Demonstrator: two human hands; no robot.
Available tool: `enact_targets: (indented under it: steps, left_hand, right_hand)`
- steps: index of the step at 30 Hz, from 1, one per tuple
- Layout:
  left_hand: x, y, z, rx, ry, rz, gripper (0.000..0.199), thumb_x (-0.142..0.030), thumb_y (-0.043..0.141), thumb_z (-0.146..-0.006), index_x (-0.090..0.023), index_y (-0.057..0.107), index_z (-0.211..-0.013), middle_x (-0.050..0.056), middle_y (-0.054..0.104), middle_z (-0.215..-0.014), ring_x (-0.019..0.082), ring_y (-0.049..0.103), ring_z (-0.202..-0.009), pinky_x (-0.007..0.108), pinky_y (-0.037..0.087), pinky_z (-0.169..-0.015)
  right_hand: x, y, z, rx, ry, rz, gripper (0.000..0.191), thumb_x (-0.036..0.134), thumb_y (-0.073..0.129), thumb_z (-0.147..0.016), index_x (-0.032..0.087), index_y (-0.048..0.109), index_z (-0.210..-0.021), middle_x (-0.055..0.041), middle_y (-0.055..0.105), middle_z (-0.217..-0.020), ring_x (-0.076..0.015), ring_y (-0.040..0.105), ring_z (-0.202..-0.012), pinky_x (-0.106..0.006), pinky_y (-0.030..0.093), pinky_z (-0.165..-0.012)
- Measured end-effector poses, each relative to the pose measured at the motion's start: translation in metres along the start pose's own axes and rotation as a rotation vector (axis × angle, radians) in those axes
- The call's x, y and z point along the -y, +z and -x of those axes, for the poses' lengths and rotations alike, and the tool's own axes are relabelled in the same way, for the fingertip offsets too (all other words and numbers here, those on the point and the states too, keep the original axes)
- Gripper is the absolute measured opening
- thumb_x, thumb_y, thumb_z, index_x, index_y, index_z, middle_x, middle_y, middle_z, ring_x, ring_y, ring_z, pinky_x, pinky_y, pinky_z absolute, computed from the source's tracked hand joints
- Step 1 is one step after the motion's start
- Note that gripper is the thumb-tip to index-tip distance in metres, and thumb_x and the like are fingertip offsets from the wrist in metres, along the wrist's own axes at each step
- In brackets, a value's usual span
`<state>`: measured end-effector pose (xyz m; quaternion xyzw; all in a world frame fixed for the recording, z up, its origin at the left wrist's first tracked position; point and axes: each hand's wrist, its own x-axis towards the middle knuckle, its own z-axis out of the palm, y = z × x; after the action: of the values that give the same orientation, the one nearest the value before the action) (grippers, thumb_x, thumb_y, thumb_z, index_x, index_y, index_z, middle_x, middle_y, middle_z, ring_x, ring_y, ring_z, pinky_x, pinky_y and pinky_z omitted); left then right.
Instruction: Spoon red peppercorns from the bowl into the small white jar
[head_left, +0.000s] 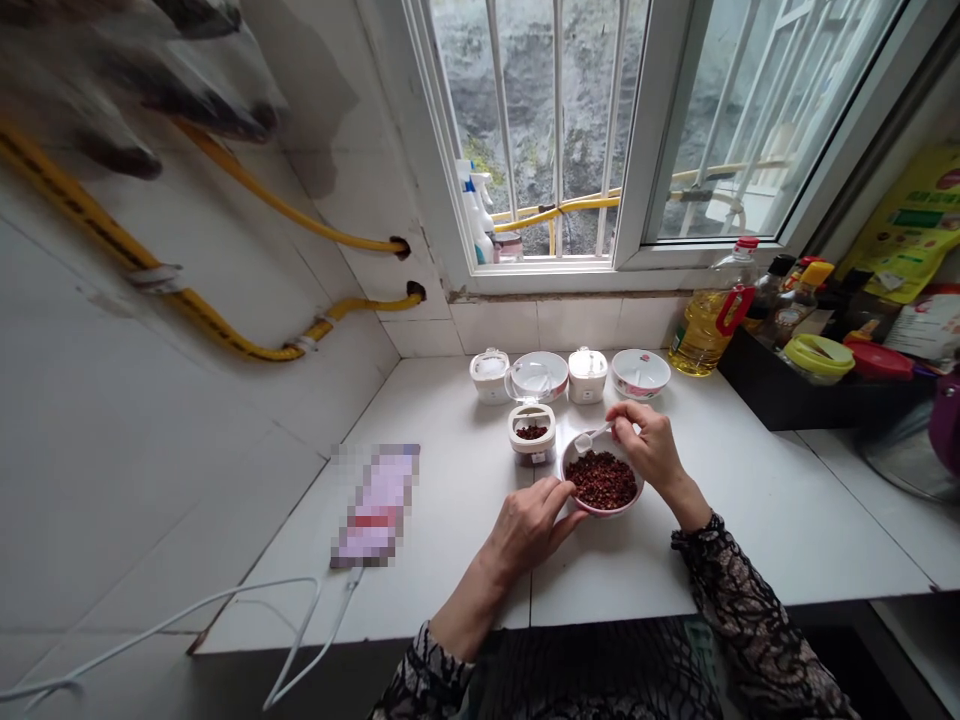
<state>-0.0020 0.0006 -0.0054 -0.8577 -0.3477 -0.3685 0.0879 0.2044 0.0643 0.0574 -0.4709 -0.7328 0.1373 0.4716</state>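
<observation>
A bowl (568,478) on the white counter holds a heap of dark red peppercorns (602,481). My left hand (529,520) grips the bowl's near left rim, thumb outside and low, fingers at the edge. Above the bowl's far right side, my right hand (643,440) pinches the handle of a small clear spoon (584,443). The spoon's scoop is over the far left part of the bowl and looks empty. Just left of the bowl stands a spice jar (532,450), its clear lid raised, with more peppercorns inside.
Behind stand two lidded white jars (490,378) (587,377) and two bowls (545,374) (640,371). An oil bottle (707,330) and a black box (780,392) of condiments are at right. A blurred pinkish object (376,510) with a white cable (311,610) lies left.
</observation>
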Motion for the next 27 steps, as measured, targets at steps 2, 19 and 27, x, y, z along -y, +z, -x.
enact_targets:
  steps: [2, 19, 27]
  left_hand:
    - [0.000, 0.000, 0.000, -0.004, 0.006, 0.002, 0.023, -0.038, 0.043, -0.104, -0.017, 0.053, -0.102, 0.003, 0.063, -0.078, 0.016, 0.064, -0.065, 0.025, 0.046, -0.052]
    - [0.000, 0.000, -0.001, -0.024, 0.011, -0.006, 0.025, -0.039, 0.040, -0.105, -0.018, 0.053, -0.100, 0.002, 0.063, -0.077, 0.015, 0.064, -0.065, 0.024, 0.045, -0.053]
    - [-0.001, -0.001, -0.002, -0.018, 0.014, -0.005, 0.022, -0.037, 0.044, -0.104, -0.017, 0.053, -0.100, 0.002, 0.063, -0.078, 0.016, 0.063, -0.064, 0.025, 0.045, -0.052]
  right_hand:
    - [-0.006, 0.000, 0.000, 0.079, -0.002, 0.059, 0.021, 0.017, 0.049, -0.082, 0.022, 0.066, -0.073, -0.0020, 0.069, -0.067, -0.0201, 0.061, -0.070, -0.033, 0.046, -0.076]
    - [-0.009, 0.004, -0.003, 0.196, 0.403, -0.349, 0.017, 0.024, 0.046, -0.067, 0.020, 0.063, -0.065, 0.0032, 0.056, -0.045, -0.0130, 0.051, -0.045, -0.024, 0.041, -0.051]
    - [-0.008, 0.005, -0.005, 0.142, 0.466, -0.428, 0.018, 0.029, 0.048, -0.063, 0.019, 0.063, -0.062, 0.0032, 0.055, -0.043, -0.0115, 0.047, -0.042, -0.024, 0.039, -0.048]
